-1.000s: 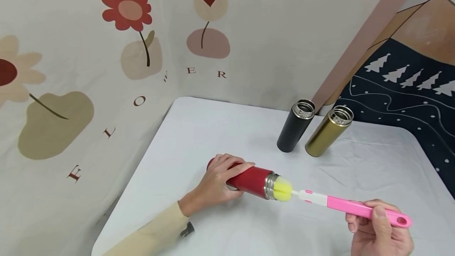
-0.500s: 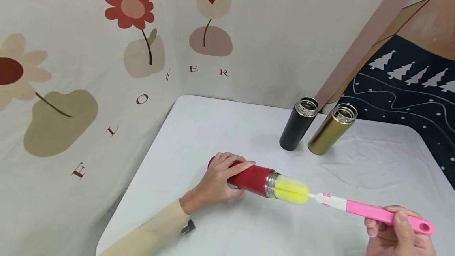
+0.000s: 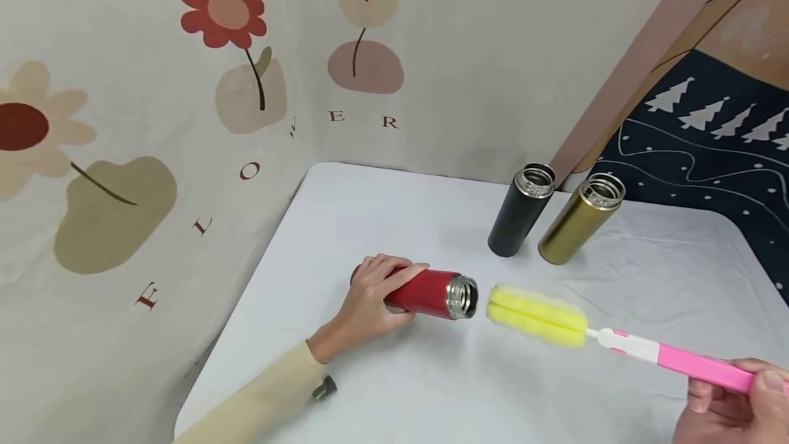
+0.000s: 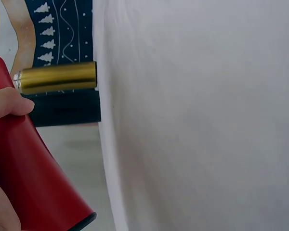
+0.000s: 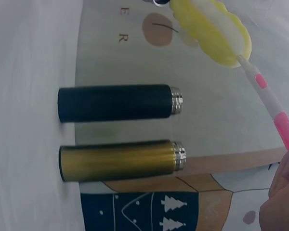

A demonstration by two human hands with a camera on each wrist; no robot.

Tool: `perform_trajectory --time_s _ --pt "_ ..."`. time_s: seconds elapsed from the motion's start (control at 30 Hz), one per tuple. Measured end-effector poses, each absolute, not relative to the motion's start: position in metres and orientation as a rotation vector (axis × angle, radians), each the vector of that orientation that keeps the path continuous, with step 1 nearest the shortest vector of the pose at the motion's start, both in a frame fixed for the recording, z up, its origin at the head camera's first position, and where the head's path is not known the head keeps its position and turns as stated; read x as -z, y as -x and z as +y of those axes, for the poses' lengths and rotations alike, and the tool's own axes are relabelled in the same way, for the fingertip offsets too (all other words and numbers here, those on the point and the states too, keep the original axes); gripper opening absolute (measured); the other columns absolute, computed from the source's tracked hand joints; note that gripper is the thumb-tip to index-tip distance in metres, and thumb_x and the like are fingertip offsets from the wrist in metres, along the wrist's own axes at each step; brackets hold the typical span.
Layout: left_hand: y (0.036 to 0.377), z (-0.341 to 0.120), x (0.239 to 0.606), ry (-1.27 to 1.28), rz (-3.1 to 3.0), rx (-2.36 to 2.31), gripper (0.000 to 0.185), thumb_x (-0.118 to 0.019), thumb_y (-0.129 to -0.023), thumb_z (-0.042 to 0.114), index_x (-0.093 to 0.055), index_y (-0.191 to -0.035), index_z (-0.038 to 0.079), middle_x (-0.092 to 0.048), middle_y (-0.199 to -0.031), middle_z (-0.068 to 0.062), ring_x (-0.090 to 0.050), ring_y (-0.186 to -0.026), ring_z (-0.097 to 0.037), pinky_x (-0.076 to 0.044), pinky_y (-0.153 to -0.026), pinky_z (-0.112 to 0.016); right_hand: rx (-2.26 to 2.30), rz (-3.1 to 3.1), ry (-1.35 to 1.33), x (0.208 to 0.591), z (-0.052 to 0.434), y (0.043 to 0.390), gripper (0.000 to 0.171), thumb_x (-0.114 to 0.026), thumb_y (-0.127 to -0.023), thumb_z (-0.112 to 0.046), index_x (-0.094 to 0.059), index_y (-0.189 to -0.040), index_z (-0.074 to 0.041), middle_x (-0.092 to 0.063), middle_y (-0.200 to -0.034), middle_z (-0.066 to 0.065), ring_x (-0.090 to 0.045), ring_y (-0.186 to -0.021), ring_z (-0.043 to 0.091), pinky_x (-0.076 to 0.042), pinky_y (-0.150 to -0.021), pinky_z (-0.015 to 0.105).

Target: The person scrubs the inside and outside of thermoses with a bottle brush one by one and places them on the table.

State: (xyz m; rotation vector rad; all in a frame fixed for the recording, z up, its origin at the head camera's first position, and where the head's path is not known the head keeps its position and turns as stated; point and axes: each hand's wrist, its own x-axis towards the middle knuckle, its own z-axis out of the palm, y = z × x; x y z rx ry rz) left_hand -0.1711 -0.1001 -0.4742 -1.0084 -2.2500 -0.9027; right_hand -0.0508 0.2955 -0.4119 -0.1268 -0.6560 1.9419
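My left hand [image 3: 372, 297] grips a red thermos bottle [image 3: 428, 293] round its body, tipped on its side with the bare steel mouth facing right. In the left wrist view the thumb and fingers wrap the red bottle [image 4: 31, 163], whose dark base points down. My right hand [image 3: 736, 396] holds a bottle brush by its pink handle [image 3: 699, 365] at the lower right. The brush's yellow sponge head [image 3: 536, 315] is outside the bottle, a short gap to the right of its mouth. In the right wrist view, the sponge head [image 5: 216, 31] shows near the top edge.
A black thermos bottle [image 3: 518, 214] and a gold thermos bottle [image 3: 576, 225] stand uncapped side by side at the back right of the white-covered table [image 3: 382, 204]. Behind them hangs a curtain [image 3: 456, 88] printed with flowers and letters.
The right hand has drawn the bottle brush out of the red thermos bottle, moving right. The left hand keeps its grip, with the bottle's mouth now uncovered and turned slightly upward.
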Motion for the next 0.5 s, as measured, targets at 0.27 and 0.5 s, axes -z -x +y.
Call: perform_trajectory --time_s 0.27,0.5 --pt "0.164 -0.086 0.466 1.064 -2.241 0.892 0.075 -0.098 -0.071 0.017 -0.07 -0.141 0.018 -0.07 -0.124 -0.007 -0.065 -0.113 -0.025 -0.054 -0.091 -0.046 -2.062 -0.716 -0.007 0.406 0.279 0.046 0.017 -0.046 -0.109 0.013 -0.052 -0.1 0.025 -0.059 -0.08 0.031 -0.042 -0.043 0.027 -0.035 -0.04 0.024" --pt "0.158 -0.081 0.466 1.057 -2.263 0.883 0.075 -0.098 -0.072 0.016 -0.069 -0.141 0.018 -0.07 -0.125 -0.006 -0.064 -0.113 -0.024 -0.053 -0.091 -0.046 -2.104 -0.797 0.018 0.409 0.273 0.046 0.018 -0.053 -0.108 0.012 -0.053 -0.099 0.027 -0.064 -0.08 0.032 -0.048 -0.042 0.029 -0.039 -0.039 0.025"
